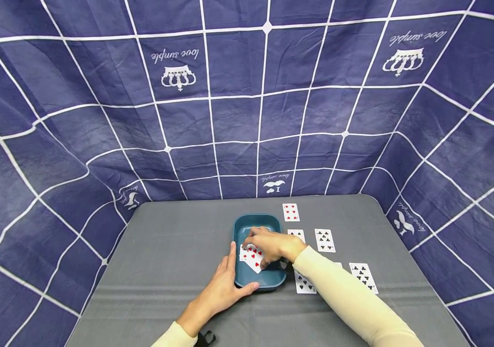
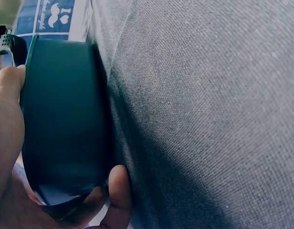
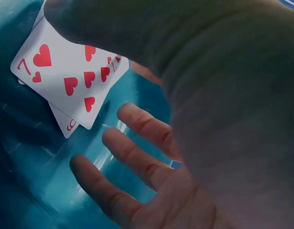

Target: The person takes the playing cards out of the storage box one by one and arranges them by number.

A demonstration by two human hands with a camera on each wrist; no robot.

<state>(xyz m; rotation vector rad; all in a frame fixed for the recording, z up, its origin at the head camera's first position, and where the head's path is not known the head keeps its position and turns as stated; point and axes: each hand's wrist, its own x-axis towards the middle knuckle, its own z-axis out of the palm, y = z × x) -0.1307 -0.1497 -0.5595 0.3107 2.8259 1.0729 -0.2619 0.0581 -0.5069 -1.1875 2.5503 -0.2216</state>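
A deep teal plastic tray (image 1: 268,278) stands on the grey table. My left hand (image 1: 223,284) grips its near left corner, fingers along the left side and thumb at the near edge; in the left wrist view the thumb (image 2: 11,81) is at the rim. My right hand (image 1: 273,243) reaches down into the tray and pinches a seven of hearts (image 3: 54,71) between thumb and index finger. The other three fingers (image 3: 132,157) stay spread over the tray floor. Beneath the seven, another red-marked card (image 3: 61,119) peeks out. The index fingertip is hidden.
To the tray's right, face-up cards lie on the table: a six of hearts (image 1: 291,212), two club cards (image 1: 325,240), a spade card (image 1: 305,284) and others partly covered by the right arm. Blue checked cloth (image 1: 238,120) surrounds the grey tabletop (image 1: 177,241) at back and sides.
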